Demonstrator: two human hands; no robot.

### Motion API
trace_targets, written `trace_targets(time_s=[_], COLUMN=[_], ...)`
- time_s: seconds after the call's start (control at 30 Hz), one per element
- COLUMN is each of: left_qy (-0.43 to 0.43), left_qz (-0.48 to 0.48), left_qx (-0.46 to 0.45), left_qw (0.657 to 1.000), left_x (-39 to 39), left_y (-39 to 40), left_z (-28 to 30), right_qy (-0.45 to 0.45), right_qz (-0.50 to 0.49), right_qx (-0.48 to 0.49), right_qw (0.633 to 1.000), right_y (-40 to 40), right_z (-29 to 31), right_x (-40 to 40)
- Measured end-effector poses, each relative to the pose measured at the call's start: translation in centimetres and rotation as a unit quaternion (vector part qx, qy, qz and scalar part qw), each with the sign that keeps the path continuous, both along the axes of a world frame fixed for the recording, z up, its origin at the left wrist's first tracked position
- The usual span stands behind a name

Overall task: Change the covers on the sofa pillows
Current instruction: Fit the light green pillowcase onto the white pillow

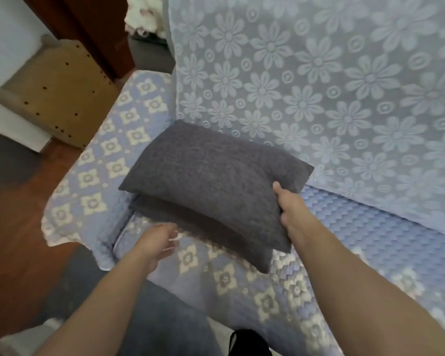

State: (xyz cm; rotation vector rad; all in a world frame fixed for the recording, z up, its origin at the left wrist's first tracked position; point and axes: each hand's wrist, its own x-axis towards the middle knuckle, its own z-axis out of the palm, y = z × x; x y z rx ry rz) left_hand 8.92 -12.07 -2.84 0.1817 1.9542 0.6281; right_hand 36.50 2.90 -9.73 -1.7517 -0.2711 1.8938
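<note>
Two dark grey pillows (211,173) lay stacked in the sofa (370,240) corner, the upper one tilted against the floral backrest cover (319,86). One right hand (290,209) pinched the upper pillow's near edge, thumb on top. One left hand (159,242) hovered just before the lower pillow, fingers loosely spread, holding nothing. Beside the armrest (108,155) stood a cardboard box (59,91) on the wooden floor (16,227).
</note>
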Motion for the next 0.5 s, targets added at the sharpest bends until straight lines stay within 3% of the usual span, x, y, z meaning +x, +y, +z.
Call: trace_targets(time_s=[0.07,0.1,0.17,0.23,0.3,0.37,0.43,0.5], left_qy=[0.053,0.144,0.327,0.399,0.369,0.280,0.110,-0.059], left_qz=[0.041,0.056,0.028,-0.045,-0.143,-0.194,-0.157,-0.126], left_qx=[0.051,0.078,0.141,0.188,0.170,0.104,0.032,-0.039], left_qw=[0.996,0.985,0.934,0.896,0.902,0.934,0.981,0.990], left_x=[-0.1,-0.3,1.1,4.2,7.4,11.8,16.8,22.9], left_y=[1.3,2.0,3.5,5.1,6.6,7.2,5.7,2.1], left_z=[0.7,1.0,2.8,4.2,3.4,1.5,-0.5,-2.5], right_qy=[-0.016,-0.025,-0.051,-0.091,-0.120,-0.136,-0.151,-0.136], right_qz=[-0.003,0.009,0.036,0.060,0.073,0.061,0.039,0.003], right_qx=[0.026,0.034,0.044,0.051,0.045,0.041,0.034,0.027], right_qw=[1.000,0.999,0.997,0.993,0.989,0.988,0.987,0.990], right_y=[0.8,1.0,0.8,-0.7,-3.5,-7.6,-12.8,-18.0], right_z=[3.7,6.3,10.6,13.5,14.5,14.8,13.7,12.1], right_x=[1.3,2.6,8.0,14.6,21.2,27.4,32.7,37.6])
